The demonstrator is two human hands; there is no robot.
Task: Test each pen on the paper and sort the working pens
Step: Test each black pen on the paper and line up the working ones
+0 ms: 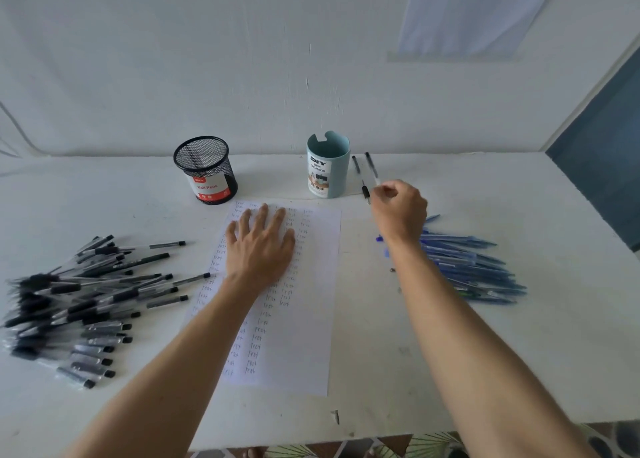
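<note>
Black-capped clear plastic pens [79, 305] lie heaped at the near left of the white table [571, 353]; blue plastic pens [467, 267] fan out on the right. Between them, the left hand [259, 246] presses flat, fingers spread, on the white handwritten-over paper sheet [294, 336]. Farther right, the right hand [398, 211] pinches one clear black-capped pen [371, 166] beside the pale teal cylindrical organizer [329, 166].

One sheet of paper [304, 336] lies mid-desk [450, 371], and two holders stand toward the far edge: one black mesh cup [205, 170] and one teal organizer [328, 166]. Beside the organizer are two single black pens, the left loose pen [360, 178] and the right loose pen [371, 166]. The black pen heap [79, 305] by the left edge and the blue pen heap [474, 267] by the right edge overlap too much to count, perhaps dozens each.
</note>
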